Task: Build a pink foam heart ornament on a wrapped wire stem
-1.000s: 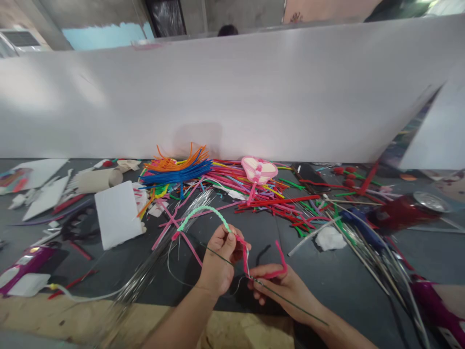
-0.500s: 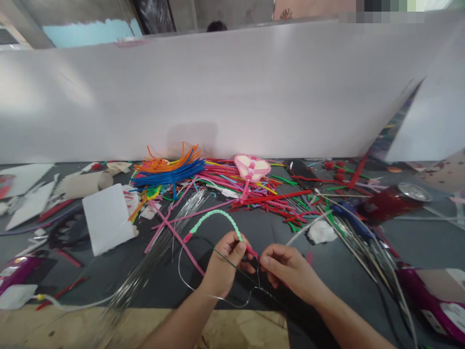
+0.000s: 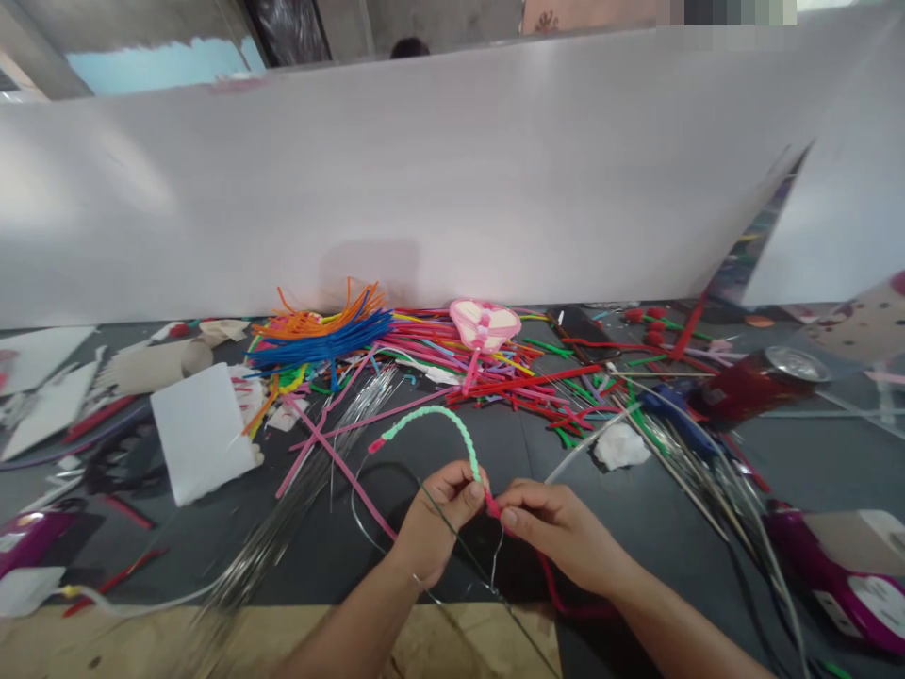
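My left hand [image 3: 442, 519] pinches one end of a mint-green twisted pipe cleaner [image 3: 438, 412], which arches up and left to a pinkish-red tip. Right beside it, my right hand [image 3: 555, 528] is closed on a pinkish-red pipe cleaner [image 3: 493, 505] at the green piece's near end. More of that red strand [image 3: 558, 596] hangs below my right palm. A thin silvery wire loops down from the arch past my left wrist. One dark green wire [image 3: 452, 530] crosses in front of my left hand and runs toward the lower right.
Orange and blue pipe cleaners [image 3: 325, 351] lie heaped at the back, beside a pink heart-shaped piece [image 3: 485, 325]. Loose metal wires [image 3: 297, 505] spread left. White paper [image 3: 202, 434], crumpled tissue [image 3: 620, 445], a red can [image 3: 753, 391] and a purple glue gun [image 3: 841, 575] surround the work area.
My right hand has moved left and now meets the pinkish-red end beside my left hand. A red strand now shows beneath my right hand. The green arch stands more upright.
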`<state>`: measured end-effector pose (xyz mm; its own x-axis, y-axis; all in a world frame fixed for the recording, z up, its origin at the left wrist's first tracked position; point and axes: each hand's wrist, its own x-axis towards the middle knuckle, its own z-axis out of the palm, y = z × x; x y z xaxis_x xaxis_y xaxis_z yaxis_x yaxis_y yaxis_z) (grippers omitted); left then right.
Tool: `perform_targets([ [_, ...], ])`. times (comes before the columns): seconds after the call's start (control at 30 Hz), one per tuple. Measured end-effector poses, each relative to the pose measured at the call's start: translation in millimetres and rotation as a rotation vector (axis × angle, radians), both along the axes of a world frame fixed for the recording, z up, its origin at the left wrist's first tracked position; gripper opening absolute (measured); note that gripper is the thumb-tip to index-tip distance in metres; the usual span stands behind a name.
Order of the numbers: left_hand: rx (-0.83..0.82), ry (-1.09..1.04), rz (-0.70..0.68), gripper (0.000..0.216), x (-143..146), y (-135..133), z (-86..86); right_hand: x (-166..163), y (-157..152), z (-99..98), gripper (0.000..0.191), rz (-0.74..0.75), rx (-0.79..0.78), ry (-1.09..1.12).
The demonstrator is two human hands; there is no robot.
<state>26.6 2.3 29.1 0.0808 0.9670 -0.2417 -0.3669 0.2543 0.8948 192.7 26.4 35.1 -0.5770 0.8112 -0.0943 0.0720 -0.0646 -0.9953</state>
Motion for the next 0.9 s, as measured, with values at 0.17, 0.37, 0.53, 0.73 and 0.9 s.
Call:
perform_targets([
  [0.17,-0.043,-0.052,-0.049,0.023,1,0,2.0,-5,-5,-2.1,0.034,-0.046,-0.316,0.172],
  [0.37,-0.037,-0.054,0.372,0.023,-11,11,3.9,4,7,-4.3,0.026,-0.347,-0.134,0.298],
  [0.53,0.251,0.444,0.369,0.011,-14,-2,17.2,7,9,6.5,0.029,-0.458,0.057,0.153],
  [0.73,0.361,0.583,0.108,0.014,3,-8,44.6,-1,7,27.9,0.015,-0.335,0.502,-0.131],
  [0.9,0.288,0.57,0.172,0.011,1,6,61.1,-14,10,37.5,0.018,-0.269,0.889,-0.392],
])
